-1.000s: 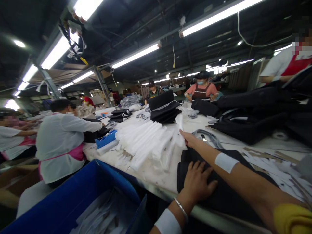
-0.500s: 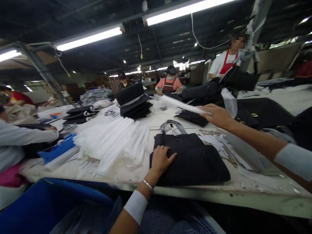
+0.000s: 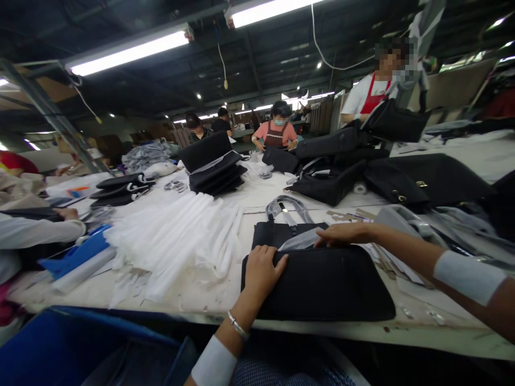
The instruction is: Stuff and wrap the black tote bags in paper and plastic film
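Note:
A black handbag (image 3: pixel 322 284) lies on the table's near edge, its top opening facing away from me. My left hand (image 3: pixel 259 271) grips the bag's left upper rim, fingers over the edge and thumb spread on the front panel. At the opening, my right hand (image 3: pixel 340 234) pinches a whitish translucent strip (image 3: pixel 302 239). The strip's lower part is hidden behind the bag's front panel. Behind the opening stand the bag's handles (image 3: pixel 287 206), wrapped in clear plastic.
Left of the bag is a pile of white rolled strips (image 3: pixel 181 241). Black bags (image 3: pixel 213 166) are stacked behind it, and more black bags (image 3: pixel 426 179) lie at right. A blue bin (image 3: pixel 92 321) stands below the table edge. Co-workers sit or stand around the table.
My right hand has come down and toward me, bringing the white strip from above the table to the bag's opening. My left hand stays on the bag's left side.

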A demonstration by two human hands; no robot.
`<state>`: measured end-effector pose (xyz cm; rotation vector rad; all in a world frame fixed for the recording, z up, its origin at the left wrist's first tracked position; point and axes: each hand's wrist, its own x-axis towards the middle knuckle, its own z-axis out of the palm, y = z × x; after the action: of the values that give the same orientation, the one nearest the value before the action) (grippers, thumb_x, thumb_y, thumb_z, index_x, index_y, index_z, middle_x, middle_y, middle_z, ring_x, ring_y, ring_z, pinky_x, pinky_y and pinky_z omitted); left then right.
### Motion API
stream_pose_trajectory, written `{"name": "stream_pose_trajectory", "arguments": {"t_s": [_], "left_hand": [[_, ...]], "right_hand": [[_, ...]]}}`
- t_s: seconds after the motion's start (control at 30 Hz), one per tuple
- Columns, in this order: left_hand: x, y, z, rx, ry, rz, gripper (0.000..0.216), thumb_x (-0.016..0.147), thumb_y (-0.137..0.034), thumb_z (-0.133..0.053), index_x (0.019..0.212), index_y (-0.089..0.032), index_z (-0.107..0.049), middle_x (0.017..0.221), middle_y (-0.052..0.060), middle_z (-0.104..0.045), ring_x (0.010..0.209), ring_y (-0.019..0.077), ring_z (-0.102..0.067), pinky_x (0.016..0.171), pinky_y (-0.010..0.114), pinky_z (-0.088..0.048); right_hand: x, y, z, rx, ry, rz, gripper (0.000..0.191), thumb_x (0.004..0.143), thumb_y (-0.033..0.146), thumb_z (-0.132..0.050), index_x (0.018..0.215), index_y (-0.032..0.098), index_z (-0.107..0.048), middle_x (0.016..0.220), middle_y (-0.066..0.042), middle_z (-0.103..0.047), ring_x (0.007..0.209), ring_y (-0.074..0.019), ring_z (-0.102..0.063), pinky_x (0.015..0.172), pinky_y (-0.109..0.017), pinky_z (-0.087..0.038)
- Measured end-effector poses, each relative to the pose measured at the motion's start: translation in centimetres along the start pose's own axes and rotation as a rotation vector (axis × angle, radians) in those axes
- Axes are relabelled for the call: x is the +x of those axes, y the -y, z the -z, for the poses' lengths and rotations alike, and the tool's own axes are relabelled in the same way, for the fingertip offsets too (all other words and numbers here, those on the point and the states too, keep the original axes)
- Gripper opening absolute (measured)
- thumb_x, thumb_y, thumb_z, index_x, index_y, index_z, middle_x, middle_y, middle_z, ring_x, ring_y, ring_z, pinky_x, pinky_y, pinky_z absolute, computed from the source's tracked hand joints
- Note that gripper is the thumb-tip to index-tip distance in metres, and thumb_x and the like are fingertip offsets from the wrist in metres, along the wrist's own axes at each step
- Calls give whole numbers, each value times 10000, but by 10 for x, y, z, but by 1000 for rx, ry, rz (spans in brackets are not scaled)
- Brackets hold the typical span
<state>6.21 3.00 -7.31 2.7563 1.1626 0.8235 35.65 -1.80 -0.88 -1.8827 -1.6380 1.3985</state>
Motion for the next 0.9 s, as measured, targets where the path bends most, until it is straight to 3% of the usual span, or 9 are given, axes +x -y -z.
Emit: {"name": "stream_pose_trajectory", "arguments": {"t_s": [0.07,0.13,0.27,0.4,0.53,0.67,0.77,0.9], "left_hand": [[-1,2,0,-3,17,6,343,954,-481,-463,1018,-207,-660,947,67,-678,961,242,-594,896,382,-467],[2,6,3,-37,40,21,332,964,-462,-450,1069,-218,-649,1011,58,-689,988,236,-608,902,369,-470],[28,17,11,-86,175,101,344,968,-429,-447,1206,-240,-608,1171,55,-676,1017,218,-640,871,324,-494],[72,14,6,-28,432,-25,388,852,-521,-617,1091,-223,-684,1074,72,-708,1007,252,-651,826,316,-509],[105,4,-3,46,646,-106,366,689,-515,-783,952,-269,-718,970,5,-733,897,217,-676,690,251,-501],[108,28,11,185,502,14,160,849,-339,-639,978,-256,-687,1027,18,-715,975,197,-655,774,247,-487],[93,73,41,325,381,178,263,945,-167,-394,1086,-183,-615,1108,103,-668,1026,214,-631,843,301,-474],[64,136,89,501,310,372,343,917,-46,-306,1133,-144,-553,1116,149,-637,1004,230,-629,834,339,-477]], "right_hand": [[-8,1,-8,-94,-99,55,663,750,786,-544,1005,222,-781,1009,-98,-737,985,-330,-641,901,-410,-478],[-16,-1,-22,-243,-191,123,610,732,744,-613,1066,256,-760,1135,-81,-712,1098,-364,-598,992,-436,-422],[-24,-12,-51,-425,-335,127,636,717,679,-672,1203,270,-685,1164,-105,-697,1074,-394,-604,952,-464,-425],[-17,-22,-58,-428,-302,148,541,745,655,-647,1147,296,-691,1112,-87,-710,1030,-373,-625,881,-440,-454],[-9,-27,-52,-375,-260,165,441,734,620,-664,1061,328,-705,1076,-60,-718,1010,-356,-631,854,-430,-469],[-8,-27,-50,-336,-265,170,436,709,609,-674,1044,333,-716,1105,-57,-712,1056,-364,-615,903,-434,-463],[-8,-28,-51,-314,-256,171,444,703,621,-670,1041,337,-717,1112,-56,-712,1070,-364,-612,916,-425,-463],[-5,-34,-50,-302,-247,191,462,711,651,-652,1050,341,-710,1129,-56,-707,1087,-371,-607,927,-427,-465]]}}
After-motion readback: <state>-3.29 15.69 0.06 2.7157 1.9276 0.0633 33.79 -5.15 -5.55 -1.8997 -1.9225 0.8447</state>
